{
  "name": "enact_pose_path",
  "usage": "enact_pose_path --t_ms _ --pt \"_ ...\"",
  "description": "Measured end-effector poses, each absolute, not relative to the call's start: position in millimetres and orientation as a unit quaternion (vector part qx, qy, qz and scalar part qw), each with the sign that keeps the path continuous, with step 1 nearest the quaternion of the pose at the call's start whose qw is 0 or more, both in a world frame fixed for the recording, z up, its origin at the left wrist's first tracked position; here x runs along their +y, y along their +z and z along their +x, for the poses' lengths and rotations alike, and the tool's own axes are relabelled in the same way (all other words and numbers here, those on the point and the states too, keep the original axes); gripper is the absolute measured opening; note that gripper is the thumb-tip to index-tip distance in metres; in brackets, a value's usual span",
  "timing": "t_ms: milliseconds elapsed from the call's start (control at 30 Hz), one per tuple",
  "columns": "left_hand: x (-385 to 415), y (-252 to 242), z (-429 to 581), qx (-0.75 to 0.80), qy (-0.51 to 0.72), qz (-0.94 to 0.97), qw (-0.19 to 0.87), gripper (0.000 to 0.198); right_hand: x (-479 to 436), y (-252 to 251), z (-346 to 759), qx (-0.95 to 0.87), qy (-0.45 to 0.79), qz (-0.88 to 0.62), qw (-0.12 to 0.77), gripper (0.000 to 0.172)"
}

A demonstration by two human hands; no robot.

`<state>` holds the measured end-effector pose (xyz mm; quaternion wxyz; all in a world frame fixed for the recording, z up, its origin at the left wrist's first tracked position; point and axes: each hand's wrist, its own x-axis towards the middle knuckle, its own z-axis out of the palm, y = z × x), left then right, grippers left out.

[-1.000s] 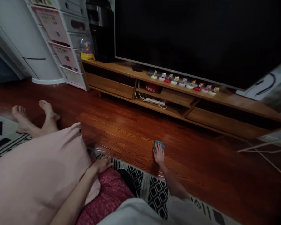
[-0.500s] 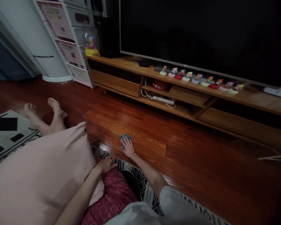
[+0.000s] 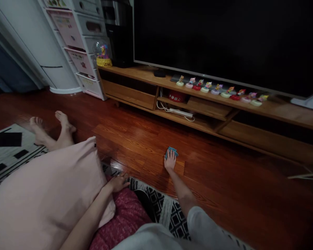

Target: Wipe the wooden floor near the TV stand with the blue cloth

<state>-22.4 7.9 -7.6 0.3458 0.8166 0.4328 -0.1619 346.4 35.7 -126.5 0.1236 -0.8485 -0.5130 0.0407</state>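
Far left, bare feet point(image 3: 50, 130) crossed on the dark red wooden plank floor point(image 3: 224, 187), beside the black-and-white patterned rug point(image 3: 169, 211). Big pale pink pillow point(image 3: 44, 194) across my lap. My left hand point(image 3: 118, 182) rests at the pillow's lower edge over the red knit fabric point(image 3: 122, 218), fingers loosely curled, gripping nothing I can make out. My right hand point(image 3: 170, 162) is palm down on the floor, fingers spread flat, pressing the small teal folded cloth point(image 3: 171, 151) that peeks out past the fingertips. Low wooden TV console point(image 3: 198, 107) well apart, beyond it.

Risk, my call: the cloth sits only under the fingertips, so it could slip out or bunch up. Right arm is stretched nearly straight, leaning forward; left elbow bent, close in.
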Motion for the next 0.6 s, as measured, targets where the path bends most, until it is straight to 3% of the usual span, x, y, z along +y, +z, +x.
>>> enact_pose_path --t_ms 367,600 --pt "9.4 -3.6 -21.3 0.423 -0.163 0.825 0.336 0.059 -83.1 -148.5 246.3 -0.731 0.086 -0.667 0.116 0.067" --pt "9.0 1.5 -20.3 0.425 -0.164 0.834 0.311 0.06 -27.2 -123.1 279.1 -0.667 0.068 -0.733 0.112 0.059"
